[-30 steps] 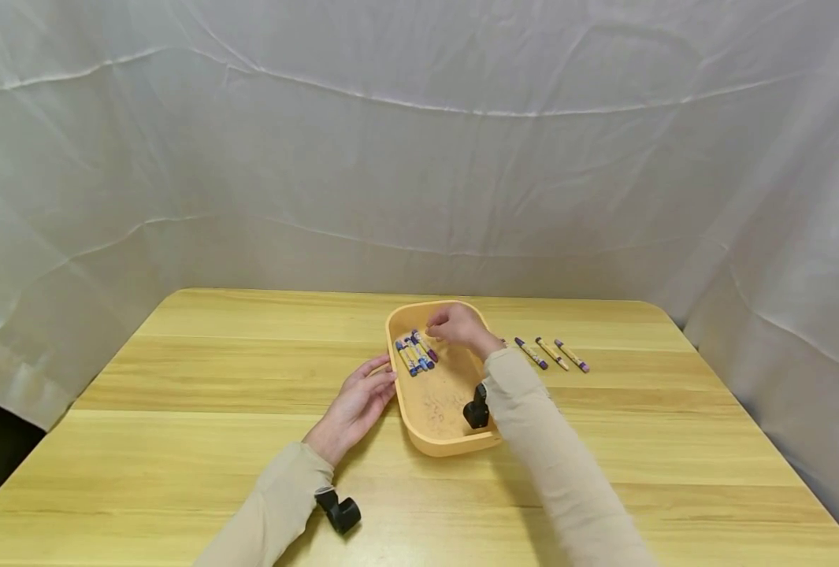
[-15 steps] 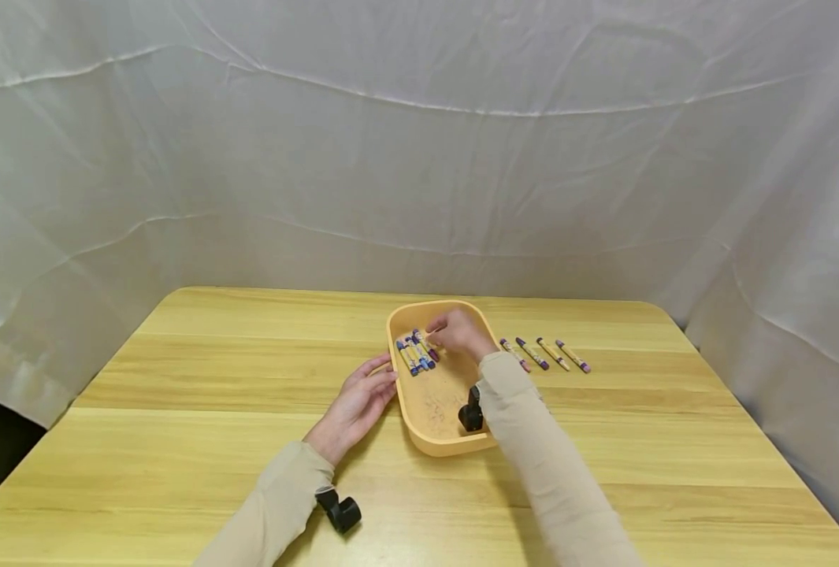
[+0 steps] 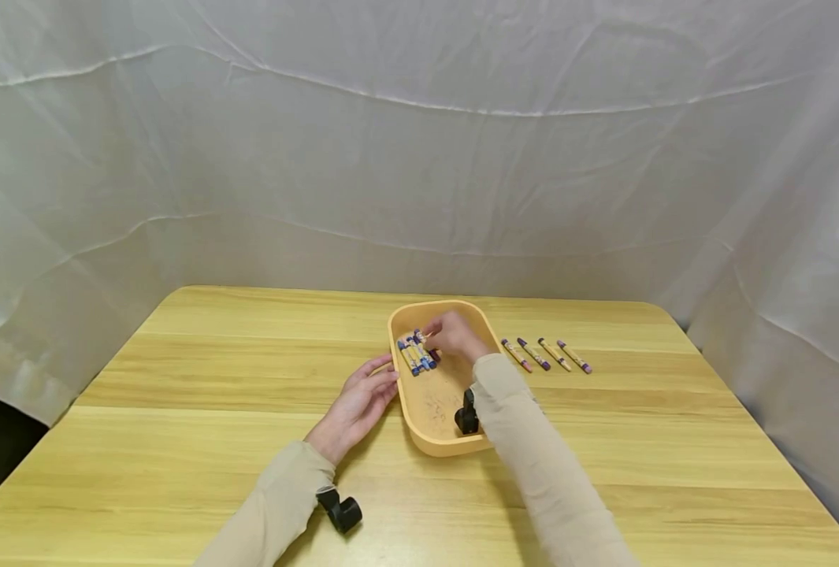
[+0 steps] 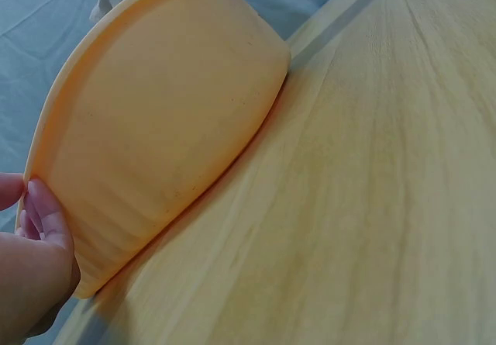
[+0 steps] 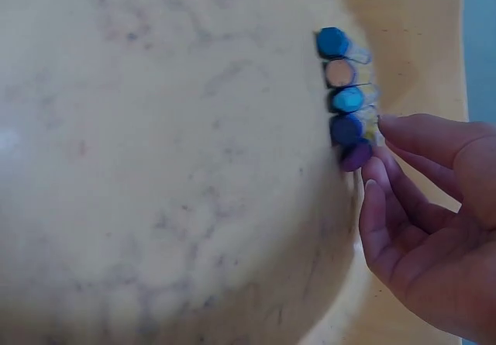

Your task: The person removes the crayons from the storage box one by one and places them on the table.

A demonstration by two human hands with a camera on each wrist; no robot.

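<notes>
An orange tray (image 3: 439, 441) sits mid-table; the left wrist view shows its outer wall (image 4: 155, 128). Several blue and purple crayons (image 3: 415, 353) lie side by side in its far left part, and their ends line up in the right wrist view (image 5: 346, 99). My right hand (image 3: 451, 335) reaches into the tray, and its fingertips (image 5: 380, 176) pinch the purple crayon (image 5: 356, 156) at the near end of that row. My left hand (image 3: 359, 398) lies flat on the table, its straight fingertips (image 4: 40, 213) touching the tray's left wall.
Several more crayons (image 3: 547, 354) lie in a row on the wooden table (image 3: 178, 409) right of the tray. White cloth (image 3: 419, 157) hangs behind and at both sides. Black wrist cameras (image 3: 343, 512) sit under both sleeves.
My right hand has moved left and down inside the tray, bringing the purple crayon against the row. One more crayon on the table has come into sight. The left hand stayed put.
</notes>
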